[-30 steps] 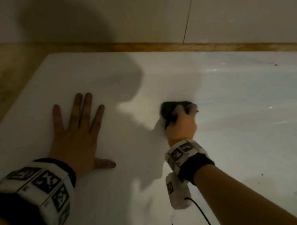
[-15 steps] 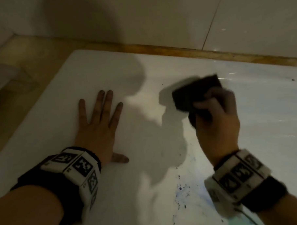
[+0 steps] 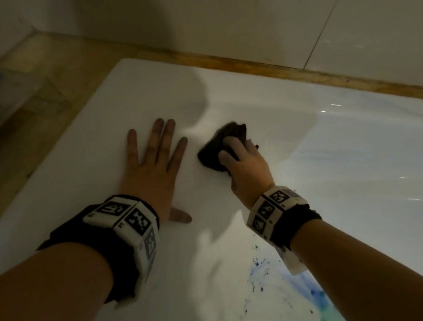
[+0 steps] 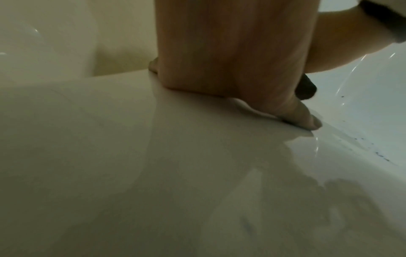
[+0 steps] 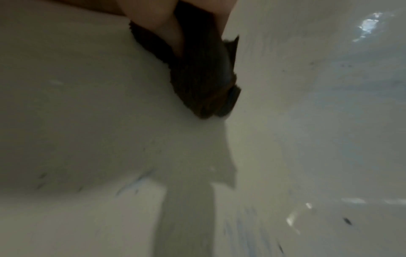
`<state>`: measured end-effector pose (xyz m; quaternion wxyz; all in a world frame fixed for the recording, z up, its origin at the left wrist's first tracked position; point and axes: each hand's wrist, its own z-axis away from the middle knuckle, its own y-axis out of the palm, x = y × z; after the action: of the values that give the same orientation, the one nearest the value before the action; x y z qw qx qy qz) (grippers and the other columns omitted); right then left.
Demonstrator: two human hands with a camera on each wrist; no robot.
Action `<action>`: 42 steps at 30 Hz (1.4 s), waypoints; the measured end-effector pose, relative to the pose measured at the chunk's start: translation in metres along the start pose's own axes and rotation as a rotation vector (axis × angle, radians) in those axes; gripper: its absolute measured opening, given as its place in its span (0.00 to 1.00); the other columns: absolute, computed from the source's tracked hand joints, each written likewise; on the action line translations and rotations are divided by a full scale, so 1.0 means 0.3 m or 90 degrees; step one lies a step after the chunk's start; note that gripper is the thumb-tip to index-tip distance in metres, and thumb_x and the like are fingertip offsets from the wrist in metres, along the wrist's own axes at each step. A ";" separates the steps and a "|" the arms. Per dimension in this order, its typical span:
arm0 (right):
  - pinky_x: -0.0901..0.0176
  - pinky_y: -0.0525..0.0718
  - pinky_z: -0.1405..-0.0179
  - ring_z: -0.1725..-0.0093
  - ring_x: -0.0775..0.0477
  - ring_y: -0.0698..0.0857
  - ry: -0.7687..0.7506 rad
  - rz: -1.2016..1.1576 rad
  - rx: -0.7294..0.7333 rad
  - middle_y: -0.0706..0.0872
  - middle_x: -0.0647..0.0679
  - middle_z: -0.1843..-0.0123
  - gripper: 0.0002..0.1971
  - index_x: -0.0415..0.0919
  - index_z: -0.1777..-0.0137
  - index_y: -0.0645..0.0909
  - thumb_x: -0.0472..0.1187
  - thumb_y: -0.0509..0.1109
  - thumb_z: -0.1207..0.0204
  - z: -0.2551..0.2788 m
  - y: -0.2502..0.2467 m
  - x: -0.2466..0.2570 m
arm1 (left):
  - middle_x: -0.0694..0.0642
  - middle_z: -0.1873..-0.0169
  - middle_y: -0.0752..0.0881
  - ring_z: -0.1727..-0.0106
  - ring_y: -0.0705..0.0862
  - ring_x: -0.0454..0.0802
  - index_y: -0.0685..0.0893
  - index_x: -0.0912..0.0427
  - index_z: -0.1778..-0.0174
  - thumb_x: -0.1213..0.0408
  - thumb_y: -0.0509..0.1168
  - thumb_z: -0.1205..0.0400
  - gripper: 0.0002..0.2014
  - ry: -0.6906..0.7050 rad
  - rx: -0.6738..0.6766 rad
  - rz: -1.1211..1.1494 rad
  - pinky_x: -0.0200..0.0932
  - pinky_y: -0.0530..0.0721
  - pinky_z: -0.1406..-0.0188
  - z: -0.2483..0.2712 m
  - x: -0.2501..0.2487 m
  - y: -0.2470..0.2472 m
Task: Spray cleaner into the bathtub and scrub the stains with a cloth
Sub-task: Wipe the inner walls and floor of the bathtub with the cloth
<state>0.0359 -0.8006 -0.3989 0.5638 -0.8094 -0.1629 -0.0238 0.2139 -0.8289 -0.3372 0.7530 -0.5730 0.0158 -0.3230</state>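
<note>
My left hand (image 3: 155,167) lies flat, fingers spread, on the bathtub (image 3: 352,178) rim, while just beside it my right hand (image 3: 247,168) grips the dark cloth (image 3: 215,150) against the white surface.

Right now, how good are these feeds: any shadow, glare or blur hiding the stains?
Head view: dim, my shadow falls across the tub above the left hand; blue stains are sharp, with small glints at right. Right wrist view: motion-blurred, cloth smeared, glare top right. Left wrist view: murky, soft, with specks at right.
</note>
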 end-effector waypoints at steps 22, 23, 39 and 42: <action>0.53 0.74 0.39 0.30 0.38 0.68 0.236 0.010 0.314 0.64 0.42 0.26 0.21 0.42 0.32 0.73 0.32 0.64 0.25 0.149 0.020 -0.113 | 0.68 0.33 0.13 0.31 0.15 0.65 0.11 0.61 0.37 0.18 0.55 0.44 0.70 0.004 -0.028 0.029 0.69 0.13 0.43 -0.003 -0.011 0.016; 0.54 0.73 0.40 0.32 0.39 0.71 0.204 0.000 0.376 0.66 0.42 0.28 0.18 0.41 0.34 0.75 0.32 0.63 0.25 0.168 0.014 -0.120 | 0.67 0.32 0.14 0.30 0.15 0.65 0.12 0.61 0.36 0.18 0.55 0.44 0.71 0.010 -0.038 0.036 0.68 0.13 0.43 -0.005 -0.008 0.023; 0.56 0.82 0.40 0.52 0.42 0.82 0.898 -0.101 -0.581 0.79 0.39 0.41 0.15 0.51 0.60 0.75 0.32 0.63 0.44 0.418 -0.256 -0.617 | 0.69 0.28 0.20 0.24 0.23 0.65 0.21 0.58 0.29 0.17 0.56 0.49 0.72 0.006 -0.025 0.022 0.70 0.18 0.37 0.002 -0.020 0.003; 0.80 0.65 0.41 0.38 0.41 0.74 0.911 -0.127 -0.490 0.72 0.38 0.40 0.20 0.52 0.62 0.62 0.24 0.62 0.30 0.280 -0.250 -0.518 | 0.71 0.32 0.15 0.28 0.18 0.67 0.16 0.59 0.32 0.18 0.55 0.45 0.70 -0.015 -0.067 0.046 0.70 0.15 0.42 -0.005 -0.029 0.030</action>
<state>-0.1451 -0.7367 -0.3961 0.2090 -0.7172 0.1847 -0.6386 0.2107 -0.8244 -0.3487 0.7330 -0.6147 0.0448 -0.2879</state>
